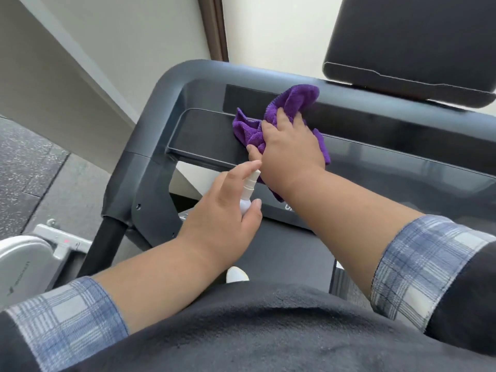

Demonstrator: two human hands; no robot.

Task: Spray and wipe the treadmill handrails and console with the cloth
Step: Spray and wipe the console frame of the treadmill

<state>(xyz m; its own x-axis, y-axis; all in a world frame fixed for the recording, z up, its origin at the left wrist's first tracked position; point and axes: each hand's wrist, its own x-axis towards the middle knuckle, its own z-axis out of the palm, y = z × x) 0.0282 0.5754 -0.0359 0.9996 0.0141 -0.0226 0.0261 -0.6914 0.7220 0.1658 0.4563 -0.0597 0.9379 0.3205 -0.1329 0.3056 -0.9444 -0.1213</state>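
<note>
Up front, right hand (288,146) clutching cloth (290,102) on console (375,135); left hand (225,208) grasping spray bottle (248,193).

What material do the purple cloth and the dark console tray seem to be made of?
Purple cloth: likely microfiber; soft, matte, with a looped, fuzzy pile and loose folds. Console tray: probably molded plastic; rigid, dark grey, smooth, with a faint sheen and rounded edges. It could be coated metal; the view cannot settle this.

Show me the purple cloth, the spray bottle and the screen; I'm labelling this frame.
purple cloth (291,99): head view, bunched upper fold.
spray bottle (251,181): head view, white nozzle neck.
screen (413,36): head view, dark back panel.
</note>
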